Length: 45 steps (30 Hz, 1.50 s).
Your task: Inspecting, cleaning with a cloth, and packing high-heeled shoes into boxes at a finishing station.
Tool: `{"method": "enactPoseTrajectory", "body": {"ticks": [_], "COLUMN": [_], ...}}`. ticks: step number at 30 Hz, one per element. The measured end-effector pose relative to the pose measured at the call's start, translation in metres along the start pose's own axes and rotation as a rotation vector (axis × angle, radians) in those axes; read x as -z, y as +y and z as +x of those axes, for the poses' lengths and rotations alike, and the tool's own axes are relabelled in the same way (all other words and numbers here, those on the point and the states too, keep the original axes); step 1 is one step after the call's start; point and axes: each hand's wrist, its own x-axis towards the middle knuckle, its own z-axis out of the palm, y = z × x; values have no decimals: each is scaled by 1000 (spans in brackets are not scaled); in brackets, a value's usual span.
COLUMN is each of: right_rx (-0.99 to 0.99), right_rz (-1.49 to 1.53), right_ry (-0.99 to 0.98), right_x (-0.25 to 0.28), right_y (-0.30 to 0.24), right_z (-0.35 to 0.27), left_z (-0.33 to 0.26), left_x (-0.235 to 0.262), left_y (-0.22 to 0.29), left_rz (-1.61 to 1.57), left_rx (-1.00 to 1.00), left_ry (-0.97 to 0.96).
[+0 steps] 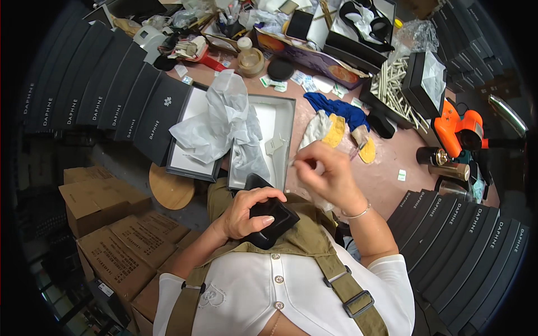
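My left hand (252, 213) is wrapped round a black shoe (269, 238) in my lap, with the shoe's opening facing up. Over the table's front edge, my right hand (328, 173) is raised with thumb and fingers pinched. A tiny pale bit shows at those fingertips, too small to name. Just left of that hand, an open shoe box (291, 124) contains white tissue paper (249, 151) and a pale hang tag (274, 145). The grey box lid (193, 168) lies beside it, partly under more crumpled tissue.
Dark shoe boxes (126, 89) line the left, and more boxes (465, 246) stack up at right. Cloths (336, 112) and yellow sponge pieces (367, 151) lie beyond my right hand. An orange heat-gun-like tool (459, 129) stands far right. Cardboard cartons (120, 252) and a round stool (171, 186) are lower left.
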Motion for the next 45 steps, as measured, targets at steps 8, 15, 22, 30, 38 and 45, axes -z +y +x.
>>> {"method": "enactPoseTrajectory", "body": {"ticks": [8,15,22,30,38,45], "right_rx": [88,-138,-643,-25,294,182], "right_rz": [-443,-608,-711,-210,-427,-616], "right_ry": [296,318,-71,182,76,9], "right_x": [34,60,22,19,5,8], "right_y": [128,165,206,63,15,89], "right_z": [63,50,-105,-68,-51,-33], "left_z": [5,15,19,10,1,-4], "left_x": [34,25,-12,-18,-24,-8], "left_y": [9,18,-10,-20,-9,-18], "left_rz": [118,20,-72,-17,21,-11], "left_rx": [-270,-127,20,45,-29,-107], "left_ry": [137,266,333,344,333,517]}}
